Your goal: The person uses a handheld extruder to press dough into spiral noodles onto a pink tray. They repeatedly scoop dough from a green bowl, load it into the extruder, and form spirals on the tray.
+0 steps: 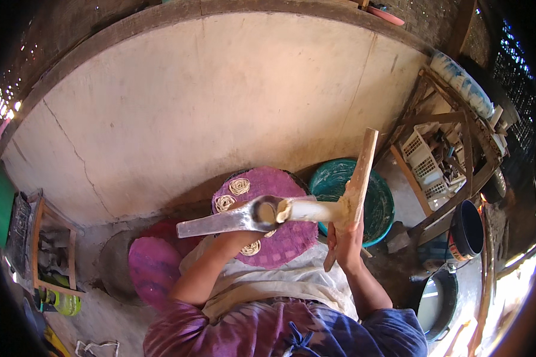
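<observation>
A metal press (220, 225) with a round, open-ended barrel and long side handles is held over a round pink mat (292, 244). My left hand (241, 237) grips it from beneath, its fingers mostly hidden. A pale rod (315, 211) joined to a wooden crossbar (360, 172) lies across to the barrel's opening, where some pale dough (284, 211) shows. My right hand (345, 244) is closed round the crossbar's lower part. Coiled nests of pale strands (239, 185) rest on the mat, some partly hidden under the press.
A green basin (380, 208) sits behind my right hand, another pink disc (152, 268) to my left. A wooden rack (429, 202) with a white crate (423, 160), a dark bucket (466, 229) and a tub of liquid (435, 303) stand right; a wooden stand (41, 238) is left; a wall (220, 89) is ahead.
</observation>
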`<control>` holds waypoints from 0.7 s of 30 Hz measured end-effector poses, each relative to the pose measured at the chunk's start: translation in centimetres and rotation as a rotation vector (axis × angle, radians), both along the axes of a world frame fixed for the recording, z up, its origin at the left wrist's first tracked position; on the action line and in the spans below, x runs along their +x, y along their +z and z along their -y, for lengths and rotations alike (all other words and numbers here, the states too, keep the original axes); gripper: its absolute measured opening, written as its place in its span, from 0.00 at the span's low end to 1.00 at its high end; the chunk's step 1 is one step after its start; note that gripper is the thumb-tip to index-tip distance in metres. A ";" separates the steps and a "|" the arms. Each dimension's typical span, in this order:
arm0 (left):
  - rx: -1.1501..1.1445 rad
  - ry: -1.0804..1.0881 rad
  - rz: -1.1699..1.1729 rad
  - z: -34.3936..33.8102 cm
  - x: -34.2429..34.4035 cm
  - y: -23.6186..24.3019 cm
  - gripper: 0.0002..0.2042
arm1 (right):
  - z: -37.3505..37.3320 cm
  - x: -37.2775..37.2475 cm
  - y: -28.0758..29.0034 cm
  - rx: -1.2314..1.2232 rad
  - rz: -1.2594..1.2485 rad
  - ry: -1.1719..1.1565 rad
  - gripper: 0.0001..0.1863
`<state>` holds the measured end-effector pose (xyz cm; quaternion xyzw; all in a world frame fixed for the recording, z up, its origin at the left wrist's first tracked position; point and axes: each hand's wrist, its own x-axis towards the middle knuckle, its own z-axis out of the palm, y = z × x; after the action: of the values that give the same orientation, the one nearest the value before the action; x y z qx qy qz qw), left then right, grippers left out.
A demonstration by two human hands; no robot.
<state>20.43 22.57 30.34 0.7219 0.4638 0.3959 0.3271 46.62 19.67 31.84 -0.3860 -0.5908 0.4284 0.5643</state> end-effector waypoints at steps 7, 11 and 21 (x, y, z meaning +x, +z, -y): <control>0.147 -0.123 0.038 1.8 0.0 2.9 0.15 | -0.4 0.3 4.1 0.495 0.634 0.159 0.56; -0.100 -0.398 -0.407 2.2 0.5 3.4 0.24 | 0.5 0.0 5.1 0.430 0.836 0.222 0.57; -0.042 -0.588 0.050 1.2 0.0 4.1 0.28 | -1.5 1.9 5.7 -0.692 0.173 0.999 0.58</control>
<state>20.39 21.41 34.48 0.8082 0.2348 0.2923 0.4542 48.47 21.15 37.57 -0.2566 -0.5706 0.7752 0.0872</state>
